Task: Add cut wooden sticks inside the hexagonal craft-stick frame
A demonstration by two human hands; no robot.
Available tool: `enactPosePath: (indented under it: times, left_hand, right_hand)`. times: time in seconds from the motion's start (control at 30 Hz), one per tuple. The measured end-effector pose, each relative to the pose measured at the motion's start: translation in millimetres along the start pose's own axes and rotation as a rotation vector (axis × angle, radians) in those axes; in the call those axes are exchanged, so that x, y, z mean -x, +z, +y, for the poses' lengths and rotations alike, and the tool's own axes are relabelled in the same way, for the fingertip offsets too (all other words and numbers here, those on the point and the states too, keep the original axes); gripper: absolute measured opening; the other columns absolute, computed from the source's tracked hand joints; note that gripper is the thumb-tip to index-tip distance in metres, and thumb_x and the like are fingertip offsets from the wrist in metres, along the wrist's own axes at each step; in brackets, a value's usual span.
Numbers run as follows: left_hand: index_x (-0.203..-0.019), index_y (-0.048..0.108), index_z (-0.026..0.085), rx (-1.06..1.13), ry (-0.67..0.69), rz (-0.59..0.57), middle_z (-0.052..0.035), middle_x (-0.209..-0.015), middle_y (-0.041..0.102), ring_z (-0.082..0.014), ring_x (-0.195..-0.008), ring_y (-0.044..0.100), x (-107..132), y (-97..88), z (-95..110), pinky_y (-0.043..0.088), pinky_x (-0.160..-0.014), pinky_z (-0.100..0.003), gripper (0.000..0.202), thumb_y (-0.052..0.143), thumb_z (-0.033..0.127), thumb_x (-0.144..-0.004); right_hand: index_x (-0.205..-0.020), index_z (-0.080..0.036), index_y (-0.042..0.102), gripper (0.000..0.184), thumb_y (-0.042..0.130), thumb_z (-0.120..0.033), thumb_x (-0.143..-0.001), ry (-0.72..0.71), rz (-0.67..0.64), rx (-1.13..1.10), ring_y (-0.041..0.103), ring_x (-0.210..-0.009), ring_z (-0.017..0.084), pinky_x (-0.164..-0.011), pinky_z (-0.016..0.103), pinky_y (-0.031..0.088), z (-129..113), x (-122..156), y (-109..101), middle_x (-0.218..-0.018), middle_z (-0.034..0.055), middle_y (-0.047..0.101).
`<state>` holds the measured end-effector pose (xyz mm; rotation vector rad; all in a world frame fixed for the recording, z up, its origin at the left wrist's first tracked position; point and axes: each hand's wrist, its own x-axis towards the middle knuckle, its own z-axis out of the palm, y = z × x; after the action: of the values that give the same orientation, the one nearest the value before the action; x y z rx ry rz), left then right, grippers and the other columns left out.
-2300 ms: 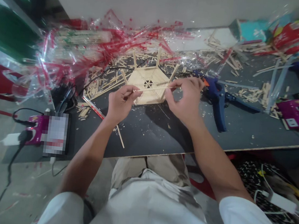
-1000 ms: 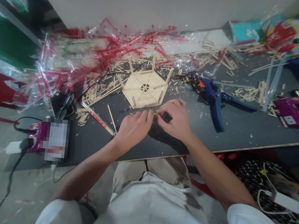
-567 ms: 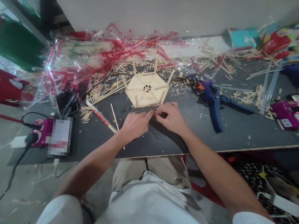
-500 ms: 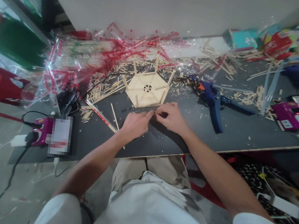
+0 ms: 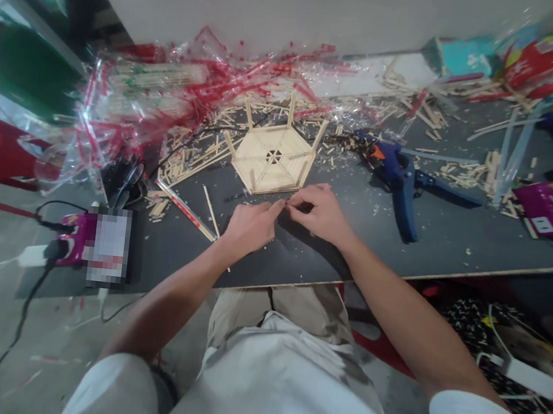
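Observation:
My left hand [image 5: 249,227] and my right hand [image 5: 318,213] meet on the dark tabletop [image 5: 350,254], just in front of a hexagonal frame of wooden craft sticks [image 5: 274,162]. The frame has upright sticks at its corners and a small central hole. Neither hand touches it. My right fingers curl around a small dark object [image 5: 306,207], mostly hidden. My left fingertips reach toward that grip, but I cannot tell whether they hold anything.
A blue glue gun [image 5: 398,180] lies to the right. Broken sticks and red-marked plastic wrap [image 5: 195,86] are heaped behind the frame. A loose stick [image 5: 209,210] and a red-and-white strip [image 5: 184,209] lie left. Magenta power strips sit at both sides.
Since the earliest frame, both hands have moved from over the wooden frame toward the table's front edge. The long stick is no longer held, and the small dark object is now in my right hand.

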<state>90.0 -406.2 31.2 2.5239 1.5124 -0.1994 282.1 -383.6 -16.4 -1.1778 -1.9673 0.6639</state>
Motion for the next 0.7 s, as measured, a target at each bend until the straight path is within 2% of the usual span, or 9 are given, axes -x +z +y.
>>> enactPosePath:
  times: [0.3, 0.7]
  left_hand:
    - [-0.151, 0.053, 0.022, -0.034, 0.002, 0.012, -0.0109, -0.107, 0.076, -0.027, -0.092, 0.075, 0.4, 2.2, -0.4, 0.055, -0.076, -0.034, 0.055, 0.042, 0.013, -0.098]
    - [-0.155, 0.047, 0.02, -0.097, 0.03, 0.013, -0.0121, -0.111, 0.075, -0.0299, -0.095, 0.075, -0.1, 5.9, -0.6, 0.056, -0.074, -0.037, 0.058, 0.041, 0.013, -0.097]
  right_hand:
    - [-0.074, -0.023, 0.066, 0.01, 0.066, -0.028, -0.083, -0.037, 0.026, 0.009, 0.066, -0.074, 0.018, -0.087, 0.038, 0.033, 0.2, 1.8, 0.6, -0.075, -0.0024, 0.075]
    - [-0.07, -0.022, 0.067, 0.012, 0.066, -0.029, -0.08, 0.093, 0.028, -0.009, 0.061, -0.068, 0.017, -0.09, 0.039, 0.035, -5.4, 1.0, 1.0, -0.066, -0.0028, 0.068]
